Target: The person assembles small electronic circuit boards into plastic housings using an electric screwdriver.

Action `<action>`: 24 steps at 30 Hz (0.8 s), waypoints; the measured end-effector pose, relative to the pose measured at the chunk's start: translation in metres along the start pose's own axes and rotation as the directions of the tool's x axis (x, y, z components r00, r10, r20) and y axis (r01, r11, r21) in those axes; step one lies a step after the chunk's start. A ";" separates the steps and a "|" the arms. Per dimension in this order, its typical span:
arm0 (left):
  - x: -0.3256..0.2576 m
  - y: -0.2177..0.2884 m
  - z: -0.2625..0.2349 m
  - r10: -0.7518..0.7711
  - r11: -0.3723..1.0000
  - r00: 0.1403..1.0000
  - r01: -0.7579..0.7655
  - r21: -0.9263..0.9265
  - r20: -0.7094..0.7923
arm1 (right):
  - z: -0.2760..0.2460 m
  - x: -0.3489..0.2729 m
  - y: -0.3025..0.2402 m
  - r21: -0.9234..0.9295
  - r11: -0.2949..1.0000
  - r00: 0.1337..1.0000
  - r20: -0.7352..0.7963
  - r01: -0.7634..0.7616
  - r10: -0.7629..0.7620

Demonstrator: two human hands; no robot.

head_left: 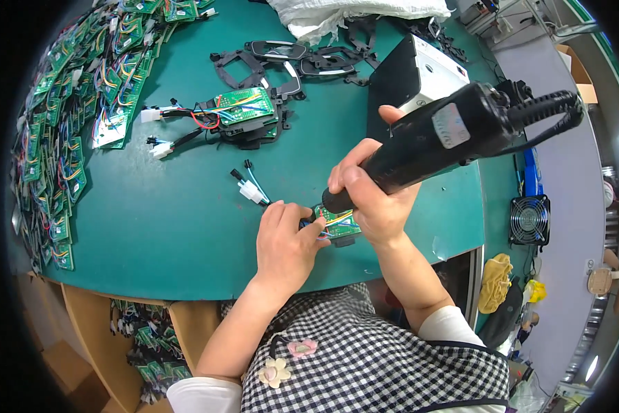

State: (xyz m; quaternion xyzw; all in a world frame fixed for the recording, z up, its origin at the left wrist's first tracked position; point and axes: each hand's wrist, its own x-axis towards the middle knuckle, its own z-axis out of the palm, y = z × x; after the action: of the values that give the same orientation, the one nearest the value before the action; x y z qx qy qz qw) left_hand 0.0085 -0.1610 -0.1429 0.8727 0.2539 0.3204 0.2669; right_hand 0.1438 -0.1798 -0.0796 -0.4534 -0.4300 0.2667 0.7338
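Note:
My right hand [381,206] is closed round a thick black corded electric screwdriver [419,144], tilted with its nose end down over a small green circuit board [346,228]. The tool's tip is hidden, so I cannot tell whether it touches the board. My left hand [282,241] grips the board's left end, fingers bent together over its wires. Yellow, red and blue wires cross the board, and a black part shows under its lower edge. A white connector plug [251,193] on a short cable sticks out beyond my left fingertips.
Several wired circuit boards [120,89] are heaped along the left. Stacked board assemblies [247,110] lie ahead, with black plastic frames [302,62] behind them. A black-and-white box [419,76] stands beyond my right hand. At the right are a fan [529,220] and a yellow glove [495,282].

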 end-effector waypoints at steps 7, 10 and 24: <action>0.003 0.002 -0.001 -0.010 1.000 1.000 0.011 -0.012 0.015 | 0.001 0.008 0.006 -0.127 0.986 0.956 0.256 -0.111 0.141; 0.003 0.002 0.002 0.016 1.000 1.000 -0.016 -0.019 0.011 | -0.004 0.008 0.008 -0.136 0.981 0.942 0.287 -0.141 0.175; 0.014 0.007 -0.013 0.081 0.993 0.979 -0.095 0.068 0.187 | -0.098 0.048 -0.055 -0.208 0.916 0.890 -0.239 0.343 -0.388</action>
State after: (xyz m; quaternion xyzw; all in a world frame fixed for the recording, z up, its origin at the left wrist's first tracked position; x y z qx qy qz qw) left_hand 0.0108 -0.1542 -0.1242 0.9186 0.2012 0.2400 0.2410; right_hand 0.2532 -0.2094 -0.0331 -0.4541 -0.4213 0.0224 0.7847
